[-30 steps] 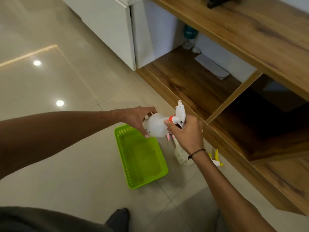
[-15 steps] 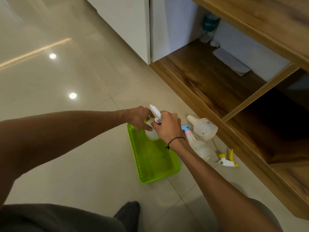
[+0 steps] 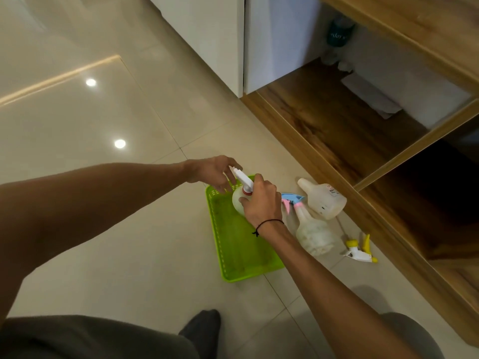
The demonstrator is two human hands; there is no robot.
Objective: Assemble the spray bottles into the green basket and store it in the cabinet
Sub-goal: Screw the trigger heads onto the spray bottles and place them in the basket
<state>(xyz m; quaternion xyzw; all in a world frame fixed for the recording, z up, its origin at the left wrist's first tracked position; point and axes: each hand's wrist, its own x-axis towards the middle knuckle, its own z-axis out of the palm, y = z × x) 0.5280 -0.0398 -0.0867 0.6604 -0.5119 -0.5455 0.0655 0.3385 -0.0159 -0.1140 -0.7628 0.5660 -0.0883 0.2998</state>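
Note:
A green basket (image 3: 241, 244) lies on the floor tiles. My right hand (image 3: 261, 200) grips a white spray bottle (image 3: 238, 200) with a red collar and white trigger head, holding it at the basket's far end. My left hand (image 3: 215, 172) hovers just left of the trigger head, fingers spread and off the bottle. Right of the basket lies a clear bottle with a blue and pink sprayer (image 3: 308, 229). A headless white bottle (image 3: 324, 198) lies beside it. A loose yellow and white spray head (image 3: 360, 251) lies on the floor further right.
A low wooden cabinet (image 3: 337, 130) stands open on the right, with a paper sheet (image 3: 370, 99) and a dark-capped water bottle (image 3: 337, 35) at its back. A white cabinet door (image 3: 207, 35) hangs open to its left. My legs (image 3: 98, 338) fill the lower edge.
The bottle came down from mid-air into the basket's far end. My left hand let go of the bottle body and opened. The view shifted, revealing two more bottles on the floor.

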